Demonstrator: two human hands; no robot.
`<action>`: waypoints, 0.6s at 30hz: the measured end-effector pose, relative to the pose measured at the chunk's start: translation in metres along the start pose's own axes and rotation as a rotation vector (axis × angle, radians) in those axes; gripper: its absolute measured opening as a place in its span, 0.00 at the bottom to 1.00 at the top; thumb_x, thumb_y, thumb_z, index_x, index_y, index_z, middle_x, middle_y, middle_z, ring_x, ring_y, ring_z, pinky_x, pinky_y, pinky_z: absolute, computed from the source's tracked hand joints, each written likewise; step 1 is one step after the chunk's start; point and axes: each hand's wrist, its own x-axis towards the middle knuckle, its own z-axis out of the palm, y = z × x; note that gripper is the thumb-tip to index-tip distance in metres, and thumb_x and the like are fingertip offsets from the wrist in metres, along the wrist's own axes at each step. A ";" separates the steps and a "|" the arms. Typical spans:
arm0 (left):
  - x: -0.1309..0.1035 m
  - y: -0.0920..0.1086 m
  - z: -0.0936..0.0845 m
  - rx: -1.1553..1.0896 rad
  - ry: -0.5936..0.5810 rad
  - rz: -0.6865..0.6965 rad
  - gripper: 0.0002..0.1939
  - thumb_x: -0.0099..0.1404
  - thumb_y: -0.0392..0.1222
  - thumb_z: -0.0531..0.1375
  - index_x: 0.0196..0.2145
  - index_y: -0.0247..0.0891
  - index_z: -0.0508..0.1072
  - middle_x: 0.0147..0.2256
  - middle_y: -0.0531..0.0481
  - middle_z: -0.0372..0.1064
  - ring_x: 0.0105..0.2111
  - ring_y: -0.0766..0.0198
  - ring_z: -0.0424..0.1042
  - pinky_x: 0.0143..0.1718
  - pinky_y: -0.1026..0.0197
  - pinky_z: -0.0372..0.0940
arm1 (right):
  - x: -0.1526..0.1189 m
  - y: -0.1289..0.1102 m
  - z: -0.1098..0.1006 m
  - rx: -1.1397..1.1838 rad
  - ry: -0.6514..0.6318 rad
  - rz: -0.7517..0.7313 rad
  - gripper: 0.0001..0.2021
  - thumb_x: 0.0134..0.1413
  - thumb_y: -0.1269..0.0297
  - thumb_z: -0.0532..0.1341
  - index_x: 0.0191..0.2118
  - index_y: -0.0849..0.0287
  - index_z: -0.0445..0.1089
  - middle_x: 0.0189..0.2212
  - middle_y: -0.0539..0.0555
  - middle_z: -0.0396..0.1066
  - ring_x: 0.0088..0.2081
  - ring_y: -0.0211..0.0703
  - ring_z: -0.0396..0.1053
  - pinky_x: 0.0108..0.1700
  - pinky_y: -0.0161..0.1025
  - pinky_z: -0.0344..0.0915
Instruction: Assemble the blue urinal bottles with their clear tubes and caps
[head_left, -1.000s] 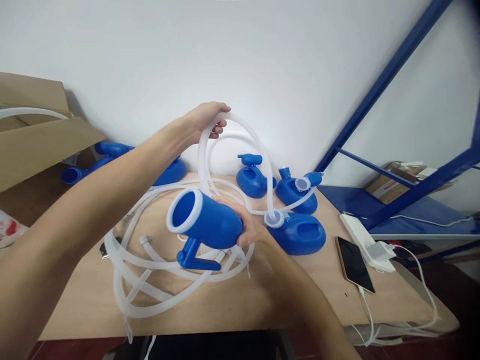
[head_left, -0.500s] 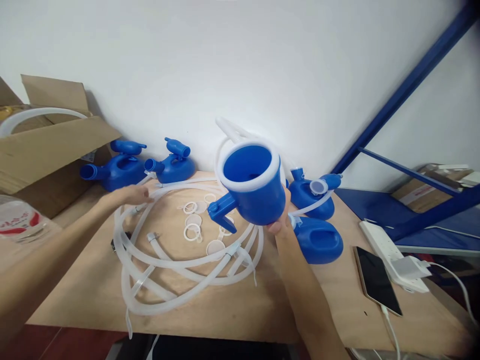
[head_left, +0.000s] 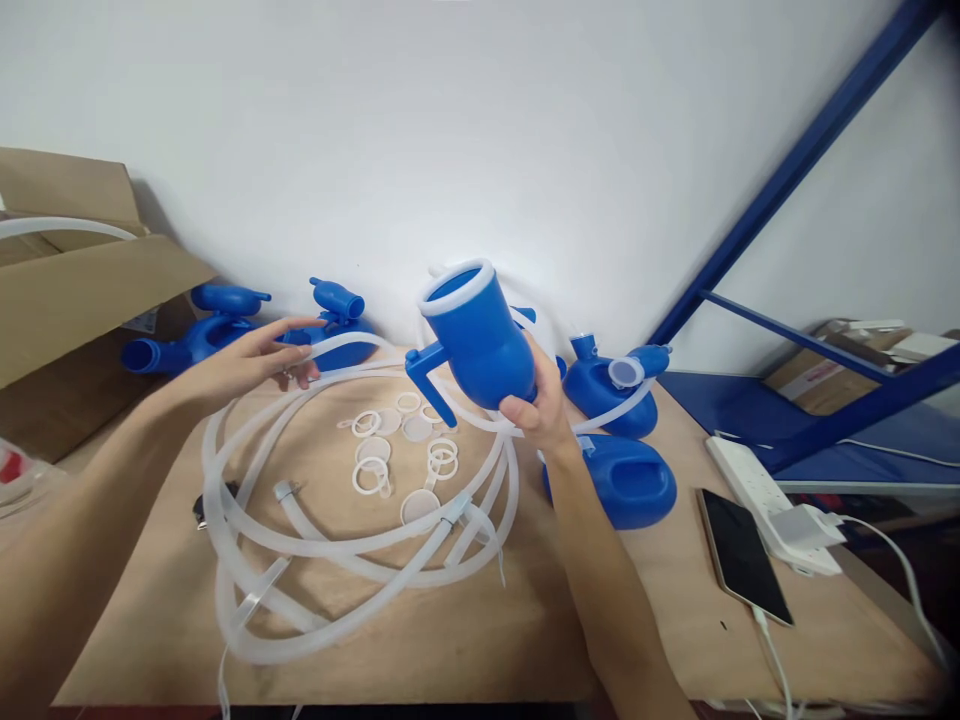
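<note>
In my right hand [head_left: 541, 400] is a blue plastic cup [head_left: 480, 340] with a soft white ring round its mouth and a blue clip-like arm on its side. The fingers wrap the cup's lower end, and its mouth tilts up and to the left. At the left, my left hand [head_left: 281, 358] is closed on a translucent white hose [head_left: 346, 343], its index finger stretched out above. Part of that grip is hidden. Behind this hand sits a blue jug [head_left: 346, 350] with a small blue piece on top. Loops of translucent hose [head_left: 315, 545] lie below both hands.
White rings and round caps [head_left: 371, 475] lie inside the hose loops. Blue jugs stand at left [head_left: 199, 340] and right [head_left: 622, 480]. A cardboard box [head_left: 90, 320] is at far left. A phone [head_left: 742, 555] and power strip [head_left: 765, 505] lie right, near a blue metal frame [head_left: 787, 190].
My left hand has closed on the hose and raised it slightly. The cup in my right hand has turned, so its side shows more and its mouth less. The view has shifted a little.
</note>
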 end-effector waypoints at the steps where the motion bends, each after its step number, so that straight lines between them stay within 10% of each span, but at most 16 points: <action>1: -0.002 0.014 0.002 -0.092 -0.079 0.061 0.31 0.63 0.62 0.67 0.58 0.43 0.75 0.40 0.44 0.82 0.39 0.52 0.78 0.37 0.57 0.72 | 0.001 0.002 0.001 0.012 0.016 0.027 0.43 0.41 0.25 0.66 0.55 0.54 0.70 0.47 0.57 0.75 0.48 0.60 0.75 0.50 0.55 0.75; 6: -0.017 0.065 0.035 -0.185 -0.445 0.575 0.46 0.55 0.76 0.66 0.59 0.38 0.75 0.45 0.34 0.79 0.45 0.43 0.79 0.45 0.44 0.75 | 0.002 0.009 0.007 0.086 0.049 0.082 0.41 0.43 0.27 0.67 0.54 0.56 0.71 0.47 0.58 0.75 0.48 0.59 0.74 0.51 0.54 0.75; 10: -0.016 0.081 0.086 0.123 0.136 0.740 0.16 0.72 0.55 0.62 0.47 0.41 0.78 0.40 0.46 0.77 0.38 0.59 0.74 0.43 0.56 0.70 | 0.004 0.013 0.009 0.090 0.090 0.082 0.42 0.42 0.31 0.70 0.57 0.56 0.69 0.51 0.58 0.75 0.52 0.59 0.73 0.54 0.53 0.74; 13: -0.007 0.082 0.116 0.111 0.545 0.793 0.16 0.77 0.54 0.55 0.43 0.39 0.75 0.42 0.45 0.71 0.43 0.57 0.71 0.48 0.54 0.67 | 0.003 0.017 0.010 0.049 0.082 0.075 0.45 0.43 0.28 0.69 0.59 0.55 0.67 0.53 0.59 0.74 0.54 0.60 0.73 0.56 0.53 0.73; 18: 0.003 0.075 0.128 -0.013 0.409 0.728 0.20 0.79 0.58 0.50 0.44 0.39 0.69 0.44 0.44 0.73 0.47 0.55 0.73 0.50 0.53 0.69 | 0.001 0.020 0.017 -0.027 0.011 0.003 0.46 0.49 0.29 0.66 0.66 0.52 0.61 0.63 0.61 0.65 0.64 0.62 0.65 0.66 0.57 0.65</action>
